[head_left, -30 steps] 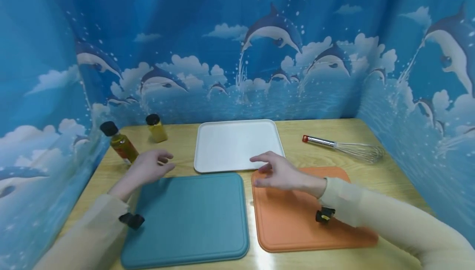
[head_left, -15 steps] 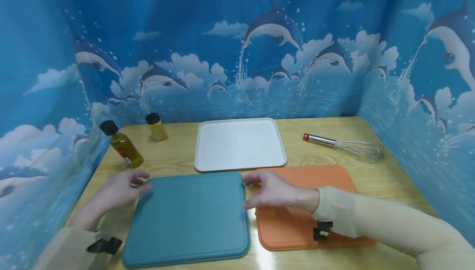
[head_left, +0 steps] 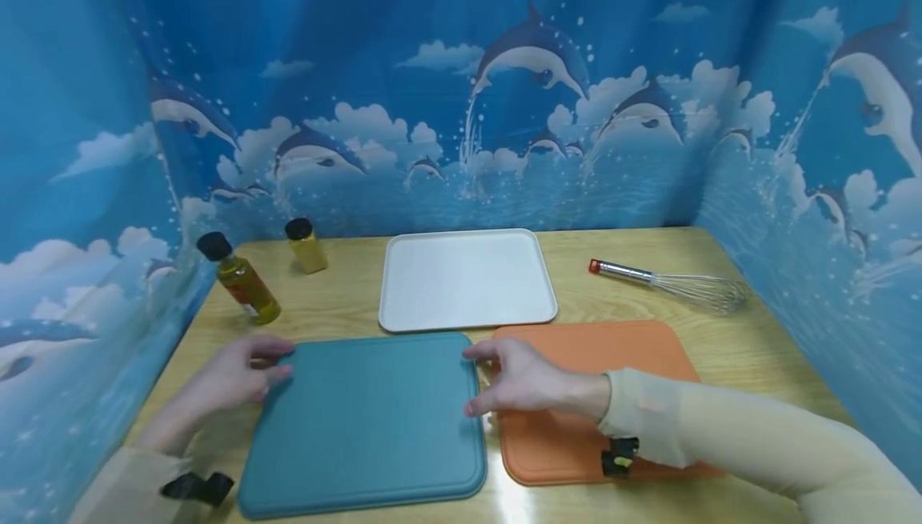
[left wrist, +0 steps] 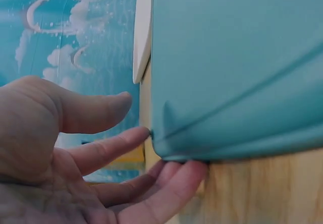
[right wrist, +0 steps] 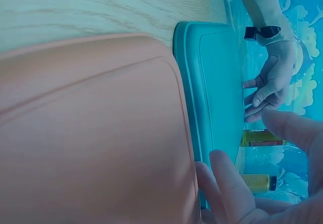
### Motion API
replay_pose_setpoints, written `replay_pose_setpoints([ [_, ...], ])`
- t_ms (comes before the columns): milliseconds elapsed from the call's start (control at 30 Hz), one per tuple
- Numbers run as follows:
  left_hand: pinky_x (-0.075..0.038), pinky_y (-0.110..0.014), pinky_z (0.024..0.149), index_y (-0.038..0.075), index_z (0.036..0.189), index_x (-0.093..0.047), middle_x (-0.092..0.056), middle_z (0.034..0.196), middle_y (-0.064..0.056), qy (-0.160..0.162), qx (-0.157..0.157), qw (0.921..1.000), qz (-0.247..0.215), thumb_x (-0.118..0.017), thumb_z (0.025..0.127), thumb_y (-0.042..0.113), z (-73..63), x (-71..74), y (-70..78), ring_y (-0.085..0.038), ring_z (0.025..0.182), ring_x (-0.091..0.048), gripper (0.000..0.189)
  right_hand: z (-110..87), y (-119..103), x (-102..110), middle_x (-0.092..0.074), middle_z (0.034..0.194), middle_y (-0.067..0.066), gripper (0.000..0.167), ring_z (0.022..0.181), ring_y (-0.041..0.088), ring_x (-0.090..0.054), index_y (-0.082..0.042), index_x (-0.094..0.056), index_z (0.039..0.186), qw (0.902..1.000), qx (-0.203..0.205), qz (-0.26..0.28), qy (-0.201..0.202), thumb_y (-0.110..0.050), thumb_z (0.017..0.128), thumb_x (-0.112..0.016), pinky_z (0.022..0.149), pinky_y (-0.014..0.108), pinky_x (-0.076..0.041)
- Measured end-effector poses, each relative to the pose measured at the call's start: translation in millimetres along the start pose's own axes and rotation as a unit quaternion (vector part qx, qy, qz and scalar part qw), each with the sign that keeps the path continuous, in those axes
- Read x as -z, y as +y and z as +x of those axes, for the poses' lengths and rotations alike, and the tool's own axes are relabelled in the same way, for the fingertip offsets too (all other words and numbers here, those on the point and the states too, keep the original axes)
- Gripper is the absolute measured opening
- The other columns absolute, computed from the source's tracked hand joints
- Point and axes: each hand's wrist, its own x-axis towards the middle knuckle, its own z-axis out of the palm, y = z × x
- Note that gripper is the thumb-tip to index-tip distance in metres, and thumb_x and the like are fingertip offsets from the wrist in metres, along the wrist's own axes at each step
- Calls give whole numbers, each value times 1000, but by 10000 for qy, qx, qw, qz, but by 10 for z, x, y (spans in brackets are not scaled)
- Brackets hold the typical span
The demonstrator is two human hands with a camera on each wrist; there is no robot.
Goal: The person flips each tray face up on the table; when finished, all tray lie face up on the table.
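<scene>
A teal cutting board point(head_left: 367, 420) with rounded corners and a groove near its rim lies on the table. At its left edge, near the far corner, is my left hand point(head_left: 241, 376); in the left wrist view its fingertips point(left wrist: 194, 171) touch the board's edge while the thumb point(left wrist: 103, 112) stays apart. My right hand point(head_left: 529, 380) reaches over an orange board point(head_left: 598, 444) to the teal board's far right corner. Its fingers point(right wrist: 229, 183) are right at the edge between the two boards, with the thumb raised apart.
Behind the boards lies a white tray point(head_left: 467, 280). A whisk point(head_left: 670, 284) with a red-tipped handle lies at the back right. An oil bottle point(head_left: 248, 284) and a smaller yellow jar point(head_left: 308, 252) stand at the back left. A dolphin-print curtain point(head_left: 461, 92) encloses the table's back and sides.
My left hand has come down from beside the oil bottle to the teal board's left edge. The right hand has moved left and nearer, to the board's right edge.
</scene>
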Motion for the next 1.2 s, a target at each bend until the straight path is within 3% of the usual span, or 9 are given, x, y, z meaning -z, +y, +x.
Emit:
replay_pose_setpoints([
  [200,-71,-44,87,-9,155,-58,-61,152,-39,-288,137,9975,-633,-66,110,9,10,85,-135,-38,127,-72,49,14,-12,-16,-62,165,12,86,159,38,-51,-5,-64,157,10000,-36,34,-73,-17,81,-101,131,62,-46],
  [333,-72,-41,86,-12,147,-61,-67,143,-36,-359,74,9947,-965,-65,109,3,21,126,-205,-24,116,-74,41,10,-17,-11,-62,165,12,84,156,36,-54,-6,-64,157,9999,-24,32,-132,-16,81,-100,125,58,-52],
  [433,-70,-40,84,-12,144,-63,-70,138,-32,-363,73,9938,-1049,-64,110,3,6,173,-228,-16,108,-73,37,5,-22,-12,-63,161,15,84,110,24,-74,-6,-64,157,9997,-59,120,-215,-14,81,-100,94,41,-65],
  [567,-70,-40,83,-9,144,-63,-72,136,-27,-357,112,9943,-1001,-65,110,7,-31,247,-194,-16,105,-74,38,-9,-32,-28,-61,159,20,84,61,12,-59,-5,-62,158,9987,-157,338,-348,-9,82,-98,62,25,-52],
  [800,-70,-41,86,-7,149,-61,-75,134,-15,-446,26,9938,-1013,-64,114,13,-142,418,-52,-10,103,-73,41,-26,-34,-39,-58,158,21,81,63,14,-61,-7,-64,157,9982,-233,422,-356,-6,83,-98,59,27,-50],
  [900,-70,-40,85,-8,150,-61,-77,130,-8,-446,-184,9938,-1000,-64,114,15,-197,494,-8,-7,100,-74,42,-25,-37,-42,-64,150,18,82,63,13,-62,-8,-64,157,9983,-262,377,-363,-6,82,-98,58,26,-50],
  [1033,-71,-38,86,-8,152,-61,-80,126,2,-414,-351,9926,-1086,-66,115,17,-249,574,42,-3,100,-76,45,-22,-53,-50,-73,123,15,87,64,12,-62,-7,-61,159,9980,-297,317,-448,-7,82,-99,57,25,-49],
  [1167,-71,-35,87,-7,153,-61,-80,129,8,-301,-506,9915,-1162,-66,115,21,-283,624,109,-2,102,-78,47,-32,-65,-54,-74,121,11,92,65,13,-63,-6,-55,164,9969,-345,406,-576,-7,83,-98,56,25,-48],
  [1200,-71,-34,87,-6,154,-61,-79,129,11,-255,-546,9913,-1168,-66,115,22,-290,631,134,-1,103,-78,48,-36,-63,-56,-75,113,12,94,63,13,-62,-7,-53,165,9965,-383,428,-604,-7,83,-98,55,25,-48],
])
